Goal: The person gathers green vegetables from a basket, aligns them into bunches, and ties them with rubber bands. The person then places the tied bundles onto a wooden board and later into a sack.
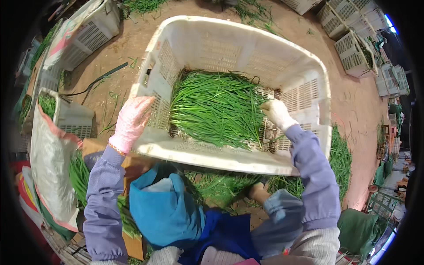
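Observation:
A large white plastic crate stands before me with slatted sides. On its floor lies a layer of long green leaves, seemingly garlic chives, their pale stalk ends mostly toward the left. My left hand, in a pink glove, is at the near left rim of the crate with its fingers bent over the edge. Inside the crate, my right hand wears a whitish glove. Its fingers are curled beside the leaf tips at the right of the layer; whether they pinch any leaves is hidden.
A white woven sack and a smaller crate of greens stand at left. Another crate is at the upper left. Loose greens lie on the ground below the big crate. Stacked crates stand at the far right.

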{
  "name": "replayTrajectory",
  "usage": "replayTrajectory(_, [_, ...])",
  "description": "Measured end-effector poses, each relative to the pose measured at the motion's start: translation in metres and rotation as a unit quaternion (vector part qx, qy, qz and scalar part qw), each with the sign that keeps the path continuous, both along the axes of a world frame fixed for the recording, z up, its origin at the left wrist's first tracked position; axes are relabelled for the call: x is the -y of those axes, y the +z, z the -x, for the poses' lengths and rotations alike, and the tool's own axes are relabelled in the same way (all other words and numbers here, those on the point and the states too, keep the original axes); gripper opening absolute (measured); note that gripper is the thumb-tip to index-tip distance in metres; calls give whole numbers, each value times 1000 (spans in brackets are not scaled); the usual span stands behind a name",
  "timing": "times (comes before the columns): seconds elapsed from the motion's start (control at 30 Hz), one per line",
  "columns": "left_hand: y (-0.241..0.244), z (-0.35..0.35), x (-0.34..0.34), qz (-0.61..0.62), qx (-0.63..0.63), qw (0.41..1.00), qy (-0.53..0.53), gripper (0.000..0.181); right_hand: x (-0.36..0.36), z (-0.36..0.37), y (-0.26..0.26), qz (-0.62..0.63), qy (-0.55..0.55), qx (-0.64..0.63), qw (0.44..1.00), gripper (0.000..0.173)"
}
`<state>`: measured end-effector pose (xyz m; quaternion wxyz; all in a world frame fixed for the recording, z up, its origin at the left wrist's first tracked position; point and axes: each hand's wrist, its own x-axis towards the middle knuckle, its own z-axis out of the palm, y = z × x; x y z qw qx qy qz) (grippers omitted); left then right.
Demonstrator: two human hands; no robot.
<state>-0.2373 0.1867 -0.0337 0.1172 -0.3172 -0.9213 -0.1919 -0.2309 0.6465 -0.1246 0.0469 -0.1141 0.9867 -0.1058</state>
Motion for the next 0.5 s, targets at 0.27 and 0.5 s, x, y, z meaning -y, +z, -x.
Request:
replayTrajectory(0.27, [-16,19,-19,54,70,995,48,36,85,116,-173,-169,109,-111,973,19])
replayTrajectory(0.5, [-14,25,-19,60,98,991,72,33,101,149,-162,96,57,-209,972,13])
